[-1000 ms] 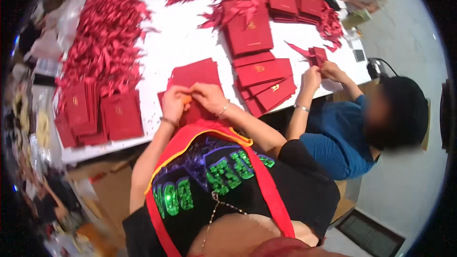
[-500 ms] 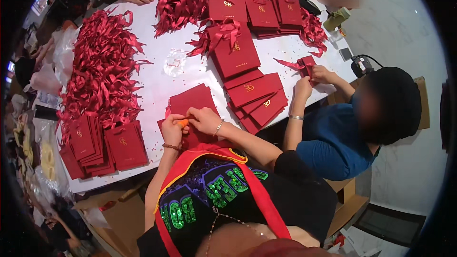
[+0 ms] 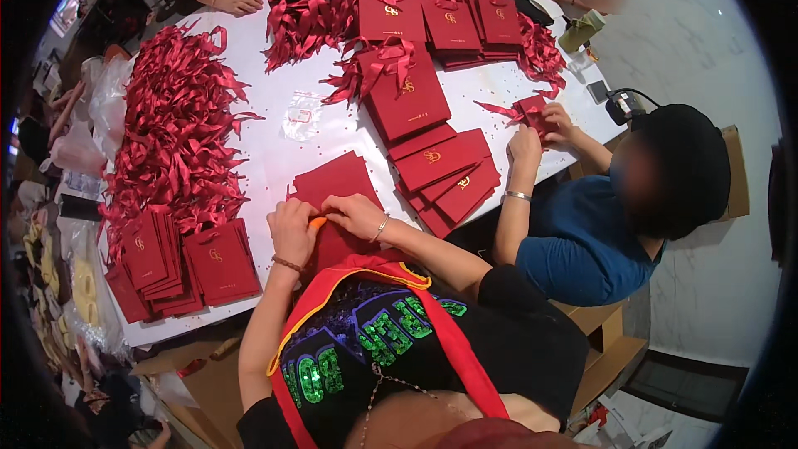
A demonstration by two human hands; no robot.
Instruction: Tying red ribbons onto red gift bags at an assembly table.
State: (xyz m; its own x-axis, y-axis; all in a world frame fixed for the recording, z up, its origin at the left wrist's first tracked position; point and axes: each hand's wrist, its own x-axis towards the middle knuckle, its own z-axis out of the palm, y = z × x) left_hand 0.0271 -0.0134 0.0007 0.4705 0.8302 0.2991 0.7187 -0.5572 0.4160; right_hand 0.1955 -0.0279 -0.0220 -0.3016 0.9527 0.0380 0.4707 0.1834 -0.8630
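At the table's near edge, my left hand (image 3: 293, 230) and my right hand (image 3: 355, 216) are close together over a dark red paper bag (image 3: 334, 251). Both have bent fingers pinching at the bag's edge; the exact grip is partly hidden. A small orange cover (image 3: 317, 223) shows at my left thumb, between the hands. Just beyond them lies a stack of flat red bags (image 3: 339, 176), with a bit of ribbon beside my left fingers.
Ribbon-handled red bags (image 3: 174, 125) fill the left of the white table (image 3: 270, 150). More bag stacks (image 3: 407, 96) stand ahead and right. A clear plastic pouch (image 3: 302, 115) lies mid-table. At right, a co-worker's hands (image 3: 540, 129) hold a small red bag; other people stand across.
My left hand has shifted slightly left and turned, its back and fingers now more stretched over the bag. My right hand has barely moved. The co-worker's hands at right have moved a little on their bag.
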